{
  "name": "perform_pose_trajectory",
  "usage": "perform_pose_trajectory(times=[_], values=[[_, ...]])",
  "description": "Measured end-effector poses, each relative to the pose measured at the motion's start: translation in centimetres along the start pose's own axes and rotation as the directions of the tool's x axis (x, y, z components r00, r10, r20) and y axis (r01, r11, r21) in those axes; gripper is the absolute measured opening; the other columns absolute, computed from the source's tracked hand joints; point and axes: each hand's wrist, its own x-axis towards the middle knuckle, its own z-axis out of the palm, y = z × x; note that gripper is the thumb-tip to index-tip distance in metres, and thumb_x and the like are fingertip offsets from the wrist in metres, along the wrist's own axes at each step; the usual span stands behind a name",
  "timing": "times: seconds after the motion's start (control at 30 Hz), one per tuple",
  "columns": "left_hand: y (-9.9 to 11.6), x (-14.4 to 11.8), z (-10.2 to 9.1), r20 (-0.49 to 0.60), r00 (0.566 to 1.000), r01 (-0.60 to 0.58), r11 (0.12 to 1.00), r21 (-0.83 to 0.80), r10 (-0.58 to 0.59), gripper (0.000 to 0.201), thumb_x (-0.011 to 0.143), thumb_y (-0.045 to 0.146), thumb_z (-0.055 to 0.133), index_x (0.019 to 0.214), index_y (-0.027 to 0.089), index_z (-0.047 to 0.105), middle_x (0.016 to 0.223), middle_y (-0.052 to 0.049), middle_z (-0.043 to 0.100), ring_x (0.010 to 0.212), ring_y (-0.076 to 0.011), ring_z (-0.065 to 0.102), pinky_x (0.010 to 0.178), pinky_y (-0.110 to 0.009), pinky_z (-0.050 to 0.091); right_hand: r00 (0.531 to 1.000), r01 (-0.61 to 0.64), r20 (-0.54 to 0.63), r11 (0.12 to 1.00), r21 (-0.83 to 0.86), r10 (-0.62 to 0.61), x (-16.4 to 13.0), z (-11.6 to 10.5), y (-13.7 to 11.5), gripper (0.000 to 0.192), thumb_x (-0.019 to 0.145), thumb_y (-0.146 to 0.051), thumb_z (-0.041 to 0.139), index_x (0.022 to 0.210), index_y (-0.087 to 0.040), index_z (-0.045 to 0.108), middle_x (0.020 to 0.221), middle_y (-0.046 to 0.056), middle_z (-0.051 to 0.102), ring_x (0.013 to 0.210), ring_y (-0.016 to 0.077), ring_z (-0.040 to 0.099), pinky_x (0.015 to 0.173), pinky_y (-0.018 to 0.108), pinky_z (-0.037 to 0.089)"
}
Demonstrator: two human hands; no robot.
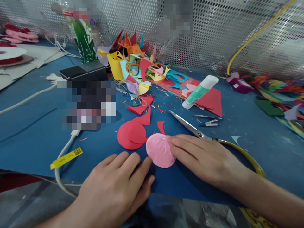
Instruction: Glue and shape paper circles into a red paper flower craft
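Note:
A pink paper circle (159,152) lies flat at the table's front, its surface slightly wrinkled. The outstretched fingers of my right hand (201,155) rest on its right edge. On its other side, the loosely bent index finger of my left hand (118,180) touches the lower left edge, thumb held apart. Red paper circles (128,133) overlap just left of the pink one, with red offcuts (143,109) behind. Scissors (187,124) lie behind my right hand, blades pointing back left, yellow handles partly hidden by my hand and forearm. A capped glue stick (200,91) is farther back.
A heap of coloured paper scraps (137,63) lies against the perforated metal panel (133,19). A green-patterned bottle (83,38) and a black device (83,72) stand at back left. A white cable (57,177) with a yellow tag (67,158) runs along the left. More scraps lie right.

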Motion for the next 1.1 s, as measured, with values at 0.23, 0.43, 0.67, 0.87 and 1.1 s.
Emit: perform_pose_trajectory(times=[0.23, 0.43, 0.67, 0.87, 1.1], values=[[0.1, 0.0, 0.0, 0.005, 1.000, 0.005, 1.000, -0.008, -0.005, 0.022, 0.085, 0.027, 0.049, 0.099, 0.016, 0.061, 0.071, -0.001, 0.061, 0.059, -0.0178, 0.060, 0.046, -0.031, 0.049, 0.996, 0.090, 0.012, 0.991, 0.096, -0.092, -0.9, -0.3, -0.3, 0.038, 0.090, -0.007, 0.029, 0.072, -0.016, 0.061, 0.082, 0.006, 0.072, 0.075, 0.0182, 0.066, 0.066, 0.028, 0.054], [0.0, -0.1, 0.0, 0.009, 1.000, 0.002, 1.000, -0.011, -0.001, 0.023, 0.086, 0.028, 0.049, 0.101, 0.016, 0.061, 0.072, -0.002, 0.061, 0.060, -0.0179, 0.060, 0.046, -0.031, 0.049, 0.982, 0.174, 0.044, 0.972, 0.155, -0.183, -1.8, -1.2, -0.6, 0.037, 0.090, -0.009, 0.028, 0.072, -0.018, 0.059, 0.089, 0.008, 0.072, 0.084, 0.0173, 0.066, 0.075, 0.027, 0.054], [0.0, -0.1, 0.1, -0.015, 1.000, 0.008, 1.000, -0.008, -0.008, 0.023, 0.085, 0.028, 0.050, 0.100, 0.016, 0.062, 0.071, -0.001, 0.061, 0.061, -0.0175, 0.060, 0.047, -0.031, 0.049, 0.997, -0.075, 0.004, 0.952, 0.297, 0.077, -2.1, -0.3, 0.1, 0.031, 0.090, -0.009, 0.033, 0.083, -0.016, 0.062, 0.087, 0.005, 0.072, 0.081, 0.0136, 0.067, 0.074, 0.024, 0.056], [0.1, -0.1, 0.1, -0.013, 1.000, 0.011, 1.000, -0.006, -0.011, 0.023, 0.086, 0.028, 0.048, 0.100, 0.016, 0.062, 0.071, -0.001, 0.060, 0.061, -0.0170, 0.060, 0.048, -0.030, 0.048, 0.999, -0.026, -0.030, 0.973, 0.228, 0.034, -1.8, 0.2, 0.9, 0.032, 0.089, -0.006, 0.033, 0.081, -0.016, 0.062, 0.084, 0.006, 0.072, 0.077, 0.0154, 0.067, 0.069, 0.028, 0.058], [0.1, -0.2, 0.0, 0.002, 1.000, 0.015, 1.000, -0.003, -0.015, 0.022, 0.085, 0.028, 0.049, 0.100, 0.017, 0.062, 0.073, -0.001, 0.061, 0.061, -0.0177, 0.060, 0.047, -0.031, 0.048, 0.999, 0.032, 0.028, 0.948, 0.316, -0.043, -2.6, -0.6, -0.2, 0.035, 0.089, -0.009, 0.035, 0.076, -0.019, 0.065, 0.092, 0.001, 0.073, 0.086, 0.0143, 0.067, 0.075, 0.023, 0.056]])
